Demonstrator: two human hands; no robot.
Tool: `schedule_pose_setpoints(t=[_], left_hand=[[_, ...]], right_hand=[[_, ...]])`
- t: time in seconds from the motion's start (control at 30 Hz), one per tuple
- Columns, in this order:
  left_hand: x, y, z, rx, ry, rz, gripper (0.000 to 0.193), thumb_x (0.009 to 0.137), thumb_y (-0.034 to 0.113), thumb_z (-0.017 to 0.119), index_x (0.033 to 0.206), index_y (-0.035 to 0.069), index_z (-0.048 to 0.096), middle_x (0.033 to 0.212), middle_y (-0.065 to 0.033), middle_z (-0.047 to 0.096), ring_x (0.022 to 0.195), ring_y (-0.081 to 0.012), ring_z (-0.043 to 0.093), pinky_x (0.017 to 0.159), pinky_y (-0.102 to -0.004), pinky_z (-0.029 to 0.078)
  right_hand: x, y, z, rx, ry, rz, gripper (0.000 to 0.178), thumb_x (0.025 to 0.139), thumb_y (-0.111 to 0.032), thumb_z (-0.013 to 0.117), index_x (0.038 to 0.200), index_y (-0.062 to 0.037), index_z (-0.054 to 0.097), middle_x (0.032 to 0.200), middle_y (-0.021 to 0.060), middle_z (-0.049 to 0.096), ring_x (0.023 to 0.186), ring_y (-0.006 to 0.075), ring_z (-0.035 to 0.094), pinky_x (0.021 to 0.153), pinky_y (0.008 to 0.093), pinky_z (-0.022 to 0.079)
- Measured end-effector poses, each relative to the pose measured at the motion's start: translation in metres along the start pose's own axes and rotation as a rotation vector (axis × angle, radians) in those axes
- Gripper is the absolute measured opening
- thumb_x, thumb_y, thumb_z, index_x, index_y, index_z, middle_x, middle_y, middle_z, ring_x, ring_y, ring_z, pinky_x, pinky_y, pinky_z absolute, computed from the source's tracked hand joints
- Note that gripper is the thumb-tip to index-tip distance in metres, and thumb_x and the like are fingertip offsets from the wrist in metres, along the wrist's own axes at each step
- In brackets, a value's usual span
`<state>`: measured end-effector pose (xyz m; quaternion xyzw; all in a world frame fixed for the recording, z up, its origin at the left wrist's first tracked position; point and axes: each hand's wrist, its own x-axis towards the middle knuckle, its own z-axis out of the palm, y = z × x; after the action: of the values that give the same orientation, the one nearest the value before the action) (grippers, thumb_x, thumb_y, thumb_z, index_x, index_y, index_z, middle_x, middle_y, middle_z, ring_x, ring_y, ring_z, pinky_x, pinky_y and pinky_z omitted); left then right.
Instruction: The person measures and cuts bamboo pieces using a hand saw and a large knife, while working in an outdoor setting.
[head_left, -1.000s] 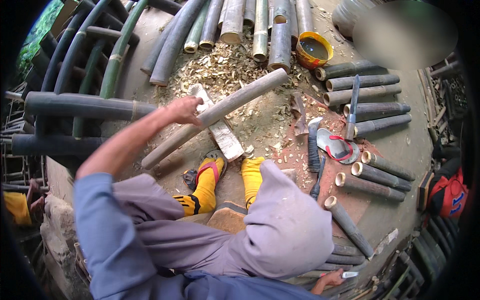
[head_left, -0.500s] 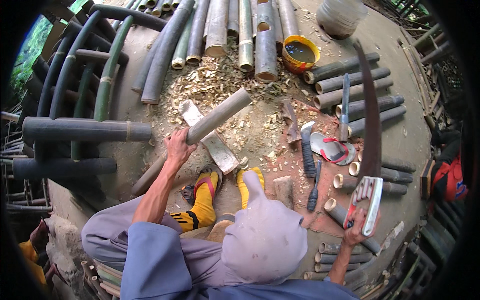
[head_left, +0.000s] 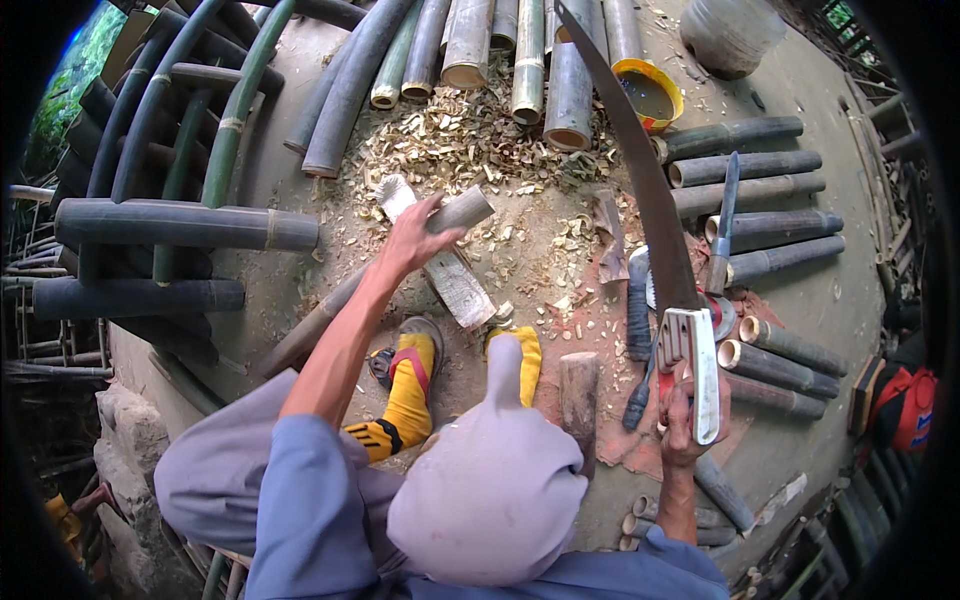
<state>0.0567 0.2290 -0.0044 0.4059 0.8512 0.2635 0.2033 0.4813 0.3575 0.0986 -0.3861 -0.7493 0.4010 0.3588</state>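
Note:
My left hand [head_left: 415, 240] lies over a grey-brown bamboo pole [head_left: 335, 300], with its thumb and fairly straight fingers on either side near the pole's upper end. The pole slants up to the right across a pale, chopped wooden block [head_left: 455, 285]. My right hand [head_left: 685, 415] is closed round the white and red handle of a handsaw [head_left: 640, 160]. Its long, curved dark blade points up, away from the pole. Below the block are my feet in yellow socks [head_left: 405, 400]. Grey cloth hides part of the lower middle.
Wood chips [head_left: 440, 140] cover the ground beyond the block. Long bamboo poles [head_left: 350, 100] lie at the back beside a yellow bucket [head_left: 680, 100]. Cut bamboo lengths [head_left: 755, 195], a knife [head_left: 725, 210] and a chisel [head_left: 640, 395] lie at right. A bamboo frame [head_left: 190, 225] stands at left.
My left hand has shifted up along the pole, nearer its upper end, with its fingers straighter. My right hand has brought the saw leftward. The whole view has shifted a little.

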Motion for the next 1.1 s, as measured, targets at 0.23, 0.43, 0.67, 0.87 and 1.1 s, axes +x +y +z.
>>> schedule_pose_setpoints(t=[0.23, 0.43, 0.67, 0.87, 1.1], left_hand=[[0.05, -0.009, -0.003, -0.43, -0.415, -0.283, 0.054, 0.079, 0.038, 0.073, 0.12, 0.003, 0.062, 0.1, -0.0078, 0.068, 0.094, -0.0168, 0.06, 0.087, -0.032, 0.044], [0.057, -0.02, -0.002, -0.472, -0.479, -0.26, 0.05, 0.083, 0.037, 0.069, 0.121, 0.005, 0.062, 0.107, -0.0064, 0.067, 0.1, -0.0163, 0.056, 0.093, -0.0317, 0.04], [0.052, -0.027, 0.005, -0.516, -0.398, -0.276, 0.049, 0.089, 0.042, 0.06, 0.123, 0.007, 0.061, 0.107, -0.0103, 0.068, 0.098, -0.0179, 0.06, 0.087, -0.0309, 0.045], [0.047, -0.029, 0.006, -0.626, -0.428, -0.229, 0.055, 0.088, 0.042, 0.061, 0.127, 0.004, 0.056, 0.117, -0.0093, 0.064, 0.103, -0.0171, 0.058, 0.094, -0.0303, 0.043], [0.031, 0.009, 0.03, 0.267, -0.141, -0.063, 0.061, 0.068, 0.022, 0.079, 0.118, 0.006, 0.048, 0.096, -0.0142, 0.063, 0.087, -0.0268, 0.063, 0.077, -0.0425, 0.051]], right_hand=[[-0.008, 0.013, 0.007, -0.025, -0.071, -0.03, 0.045, 0.078, 0.002, 0.056, 0.122, 0.0068, 0.05, 0.068, 0.0032, 0.053, 0.05, 0.0066, 0.046, 0.044, 0.0209, 0.037], [-0.005, 0.009, 0.025, -0.02, -0.146, -0.016, 0.042, 0.078, 0.001, 0.058, 0.12, 0.0068, 0.051, 0.071, 0.0045, 0.054, 0.051, 0.0081, 0.048, 0.046, 0.0221, 0.038], [0.003, -0.022, 0.058, -0.042, -0.275, -0.01, 0.044, 0.074, 0.002, 0.065, 0.117, 0.0085, 0.056, 0.096, 0.0157, 0.069, 0.084, 0.0191, 0.068, 0.076, 0.0293, 0.053], [0.008, -0.046, 0.101, -0.027, -0.311, -0.138, 0.044, 0.074, 0.004, 0.066, 0.117, 0.0098, 0.056, 0.094, 0.018, 0.069, 0.085, 0.0193, 0.069, 0.076, 0.0282, 0.054], [0.009, -0.051, 0.114, -0.002, -0.31, -0.076, 0.045, 0.074, 0.004, 0.066, 0.117, 0.0094, 0.056, 0.09, 0.0162, 0.07, 0.08, 0.0179, 0.069, 0.073, 0.0274, 0.054]])
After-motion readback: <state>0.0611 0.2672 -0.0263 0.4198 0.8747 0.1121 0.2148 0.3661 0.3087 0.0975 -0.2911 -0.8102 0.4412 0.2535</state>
